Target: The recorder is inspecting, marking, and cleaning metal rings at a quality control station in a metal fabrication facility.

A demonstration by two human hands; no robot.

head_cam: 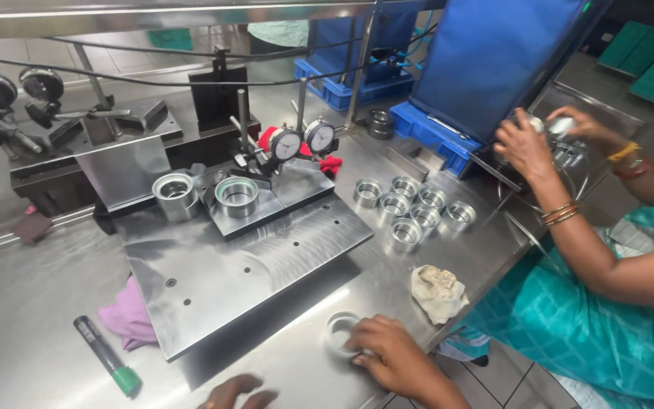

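Sitting at the far edge, a blue crate (346, 92) is showing only part of its inside, contents unclear. Six metal rings (414, 212) are lying grouped on the steel table (32, 318). The right hand (391, 352) is curling around a pale ring (340, 331) at the near edge; the left hand (236, 394) is resting flat, empty.

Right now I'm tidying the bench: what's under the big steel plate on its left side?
A purple cloth pokes out from beneath the steel plate, beside a green-capped marker. How far the cloth runs underneath is hidden by the plate.
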